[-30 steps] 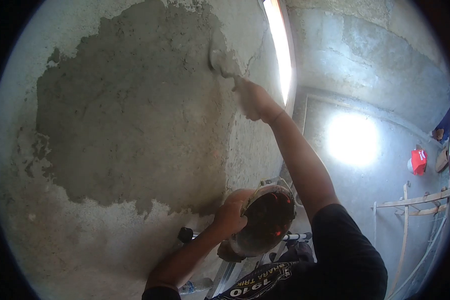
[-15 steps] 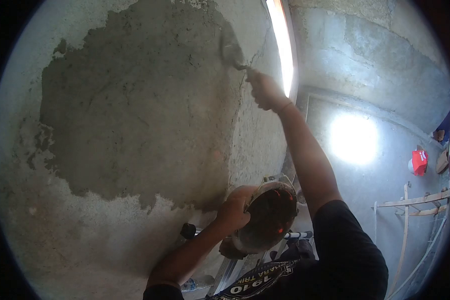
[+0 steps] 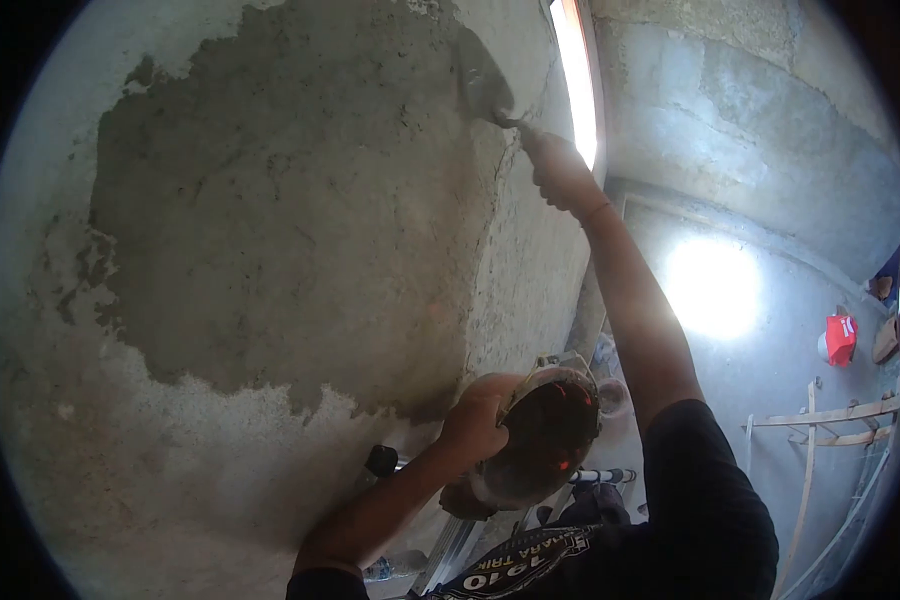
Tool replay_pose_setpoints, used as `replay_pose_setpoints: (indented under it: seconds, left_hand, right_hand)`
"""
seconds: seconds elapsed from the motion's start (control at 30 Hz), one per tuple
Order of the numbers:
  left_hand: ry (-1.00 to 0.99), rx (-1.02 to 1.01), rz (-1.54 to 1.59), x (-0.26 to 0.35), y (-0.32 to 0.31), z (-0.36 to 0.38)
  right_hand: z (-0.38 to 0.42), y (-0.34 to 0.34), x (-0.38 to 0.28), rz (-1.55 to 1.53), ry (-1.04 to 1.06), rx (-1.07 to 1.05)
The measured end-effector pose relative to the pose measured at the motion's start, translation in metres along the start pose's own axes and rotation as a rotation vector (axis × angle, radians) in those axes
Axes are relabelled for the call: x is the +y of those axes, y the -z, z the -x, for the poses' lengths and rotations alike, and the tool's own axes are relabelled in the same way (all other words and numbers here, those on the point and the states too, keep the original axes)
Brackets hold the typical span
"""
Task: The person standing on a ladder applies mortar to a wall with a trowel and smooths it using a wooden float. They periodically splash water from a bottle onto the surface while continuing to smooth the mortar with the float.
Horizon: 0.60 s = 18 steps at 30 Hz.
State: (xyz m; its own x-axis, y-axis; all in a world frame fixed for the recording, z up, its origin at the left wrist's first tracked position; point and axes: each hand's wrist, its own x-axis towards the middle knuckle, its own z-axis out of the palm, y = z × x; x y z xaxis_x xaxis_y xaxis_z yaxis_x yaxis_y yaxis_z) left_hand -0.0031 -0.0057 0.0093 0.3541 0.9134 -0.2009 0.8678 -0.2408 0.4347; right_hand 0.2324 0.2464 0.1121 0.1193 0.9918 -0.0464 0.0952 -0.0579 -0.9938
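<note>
Risk: wet mortar sagging or dropping off the wall if the trowel [image 3: 485,92] drags too hard at the patch edge.
Right hand [image 3: 558,170] grips the trowel at the top-right of the dark wet plaster patch [image 3: 290,200]; left hand [image 3: 475,425] clamps the mortar pan [image 3: 540,440] just below the patch. Patch rough, ragged-edged.
</note>
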Motion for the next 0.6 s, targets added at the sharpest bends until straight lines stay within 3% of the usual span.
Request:
replay_pose_setpoints:
  seconds: [0.13, 0.27, 0.3, 0.4, 0.43, 0.5, 0.57, 0.6]
  left_hand:
    - [-0.147, 0.158, 0.065, 0.004, 0.0, -0.001]
    - [-0.16, 0.155, 0.048, 0.007, 0.006, -0.005]
    - [-0.144, 0.132, 0.052, 0.006, 0.006, -0.005]
    - [-0.201, 0.204, 0.081, 0.004, 0.001, -0.003]
    - [-0.16, 0.147, 0.086, 0.007, 0.005, -0.002]
    - [-0.123, 0.098, 0.094, 0.008, 0.01, -0.004]
    - [-0.171, 0.069, 0.211, 0.003, 0.005, -0.005]
    - [-0.163, 0.06, 0.225, 0.004, 0.005, -0.003]
  right_hand:
    - [-0.005, 0.017, 0.005, 0.016, 0.017, 0.043]
    - [-0.001, 0.005, 0.002, -0.227, 0.256, -0.107]
    - [0.015, 0.002, -0.02, -0.188, 0.159, -0.154]
    - [0.004, -0.012, -0.011, -0.091, 0.145, -0.142]
    - [-0.001, -0.011, 0.001, -0.086, 0.149, -0.14]
    - [-0.012, 0.001, 0.038, -0.216, -0.054, -0.113]
    - [0.01, 0.017, 0.076, 0.005, -0.09, -0.077]
    - [0.03, 0.024, 0.103, 0.182, 0.098, -0.028]
